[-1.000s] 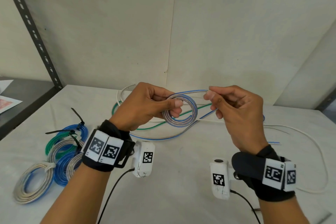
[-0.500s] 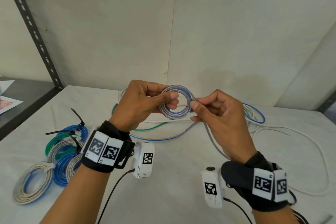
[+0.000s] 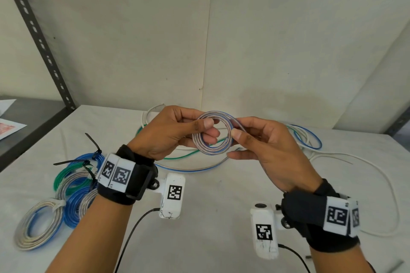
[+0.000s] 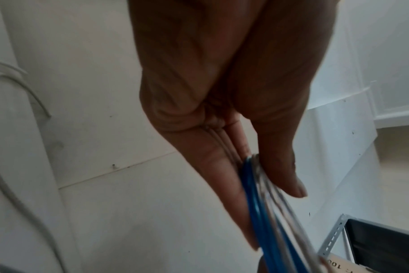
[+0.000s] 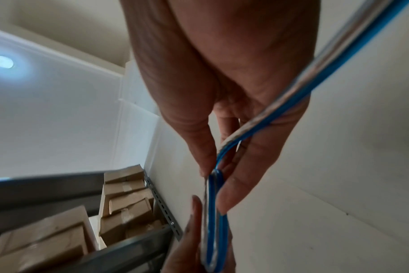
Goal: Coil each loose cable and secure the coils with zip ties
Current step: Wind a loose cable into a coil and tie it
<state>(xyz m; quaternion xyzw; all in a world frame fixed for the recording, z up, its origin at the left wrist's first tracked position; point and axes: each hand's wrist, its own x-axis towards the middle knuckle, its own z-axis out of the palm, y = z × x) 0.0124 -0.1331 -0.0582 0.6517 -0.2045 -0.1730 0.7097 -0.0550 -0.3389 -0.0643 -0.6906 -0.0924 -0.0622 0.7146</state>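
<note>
A small coil of silver-and-blue cable (image 3: 213, 147) hangs in the air above the white table (image 3: 210, 201). My left hand (image 3: 177, 133) pinches the coil's left side between thumb and fingers; the left wrist view shows its strands (image 4: 259, 186) squeezed there. My right hand (image 3: 255, 142) holds the cable at the coil's right edge, thumb and forefinger on it, and in the right wrist view the strand (image 5: 245, 133) runs across the palm. The cable's loose tail (image 3: 190, 169) trails on the table below.
Several tied coils (image 3: 66, 190), blue, green and silver, with black zip ties (image 3: 91, 142), lie at the left. Loose white (image 3: 377, 175), green and blue cables sprawl behind and to the right. A dark metal shelf (image 3: 33, 117) stands at the left; walls close the back.
My right hand swept from the coil's top right down and back up to its right edge, laying another turn on. The coil rose slightly and the tail shortened.
</note>
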